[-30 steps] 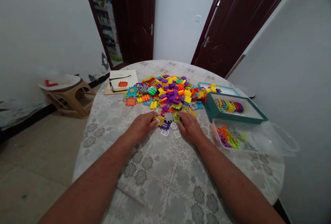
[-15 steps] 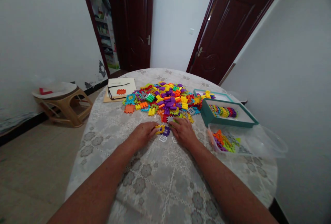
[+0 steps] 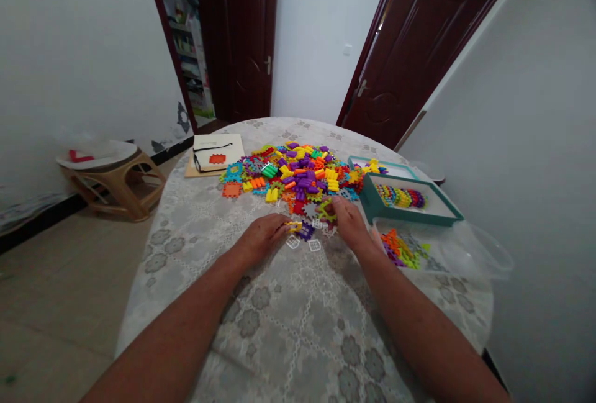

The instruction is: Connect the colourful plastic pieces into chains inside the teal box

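Pinched in the fingers of my left hand (image 3: 264, 236) is a yellow toothed building piece (image 3: 294, 226). A purple toothed piece (image 3: 305, 231) is right beside it; whether the two are joined I cannot tell. My right hand (image 3: 349, 221) grips a lime-green toothed piece (image 3: 327, 210) at the front edge of a heap of colourful plastic building pieces (image 3: 305, 179). A grey toothed piece (image 3: 310, 210) lies just left of those fingers. Small white window-like pieces, one left (image 3: 293, 241) and one right (image 3: 315, 245), rest on the cloth in front.
On the right stand a teal box (image 3: 405, 220) with a row of coloured pieces and a clear plastic tub (image 3: 459, 251) holding more. Eyeglasses (image 3: 194, 161) and an orange piece (image 3: 217, 159) lie on a pale book (image 3: 230, 142) at the left. Patterned cloth covers the round table (image 3: 261, 353).
My right hand has moved right, away from the purple piece, and now grips the lime-green piece. My left hand keeps the yellow piece and has shifted slightly right. The view has tilted a little.
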Demonstrator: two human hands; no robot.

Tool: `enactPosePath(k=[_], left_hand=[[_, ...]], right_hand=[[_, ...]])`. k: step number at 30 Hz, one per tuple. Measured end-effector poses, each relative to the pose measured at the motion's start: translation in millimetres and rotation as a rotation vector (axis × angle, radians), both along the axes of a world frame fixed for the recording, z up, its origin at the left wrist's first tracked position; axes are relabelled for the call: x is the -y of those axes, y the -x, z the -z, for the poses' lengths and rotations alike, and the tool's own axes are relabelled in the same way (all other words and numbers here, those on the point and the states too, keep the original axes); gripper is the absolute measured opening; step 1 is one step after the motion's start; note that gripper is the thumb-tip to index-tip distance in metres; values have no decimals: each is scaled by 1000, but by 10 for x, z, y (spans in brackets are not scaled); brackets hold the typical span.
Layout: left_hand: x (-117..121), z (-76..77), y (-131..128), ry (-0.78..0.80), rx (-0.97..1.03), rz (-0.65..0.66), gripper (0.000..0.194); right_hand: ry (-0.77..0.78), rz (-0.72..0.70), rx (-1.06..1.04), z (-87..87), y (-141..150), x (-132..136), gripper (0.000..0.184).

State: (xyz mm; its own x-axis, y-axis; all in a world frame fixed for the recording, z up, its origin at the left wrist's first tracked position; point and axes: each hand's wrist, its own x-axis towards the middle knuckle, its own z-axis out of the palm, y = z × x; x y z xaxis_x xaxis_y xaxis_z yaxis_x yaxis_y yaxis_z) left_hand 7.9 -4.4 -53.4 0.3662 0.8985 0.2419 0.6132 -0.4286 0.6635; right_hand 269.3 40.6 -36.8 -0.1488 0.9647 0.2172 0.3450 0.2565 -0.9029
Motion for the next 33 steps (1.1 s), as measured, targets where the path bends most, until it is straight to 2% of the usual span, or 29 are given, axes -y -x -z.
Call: enactPosePath(k=[1, 3, 7, 9, 11, 16, 20, 22, 25, 27, 29, 33], left_hand=[[1, -1, 18, 1, 6, -4, 40], [6, -8, 48, 7, 25, -4, 39], [26, -24, 80, 6, 51, 25, 38], [33, -28, 89, 0, 38, 35, 39], [35, -28, 98, -8, 15, 35, 39], [25, -32, 139, -1, -18, 58, 38], [16, -68, 178, 45, 9, 17, 35], [14, -92, 189, 81, 51, -6, 30], [14, -110, 194, 135, 90, -34, 20], [18, -106, 193, 148, 92, -51, 17], [24, -98, 192, 147, 77, -55, 16], [42, -93, 185, 152, 58, -45, 16]], right_hand=[[45, -32, -17, -26, 43, 22, 52], [24, -58, 35, -44, 154, 78, 44], [-230, -24, 272, 13, 407, 236, 27], [-363, -44, 363, 62, 509, 322, 25], [-420, -86, 413, 114, 582, 399, 27], [-444, -189, 503, 207, 676, 530, 30], [-449, -227, 457, 232, 695, 551, 33], [-432, -221, 407, 239, 664, 526, 35], [-431, -136, 407, 244, 544, 449, 34], [-451, -96, 496, 237, 432, 395, 29], [-444, -114, 624, 217, 326, 362, 25], [-352, -168, 822, 162, 234, 359, 30]])
